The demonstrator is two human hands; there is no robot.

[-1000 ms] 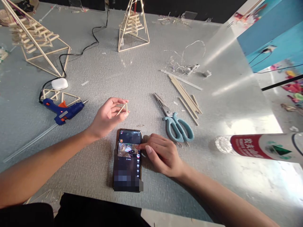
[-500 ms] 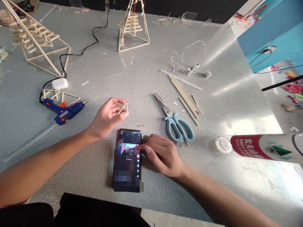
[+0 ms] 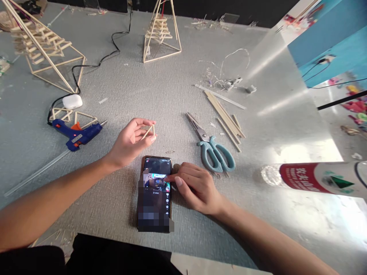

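Change: almost nothing had shifted since the earlier frames; both hands kept their places and only the picture on the phone's screen was different
Left hand: the left hand (image 3: pixel 128 142) hovered above the table (image 3: pixel 149 91), fingers pinched together on a small stick piece (image 3: pixel 149 131) — two short sticks joined at an angle, held just beyond the top of the phone
Right hand: the right hand (image 3: pixel 195 187) lay on the table beside the phone (image 3: pixel 155 193), fingers loosely curled and holding nothing; its forefinger tip touched the screen's right edge
Phone: it lay flat, lengthwise toward the person, between the two forearms
Scissors: teal-handled scissors (image 3: pixel 213 149) rested just right of the right hand — blades shut, pointing away
Sticks: a loose bundle of sticks (image 3: pixel 225 116) lay beyond the scissors
Glue gun: a blue glue gun (image 3: pixel 76 132) sat well left of the left hand, near a white earbud case (image 3: pixel 72 101)
Frames: two stick pyramids (image 3: pixel 161 32) stood at the far side
Bottle: a red-labelled bottle (image 3: pixel 315 177) lay at the right
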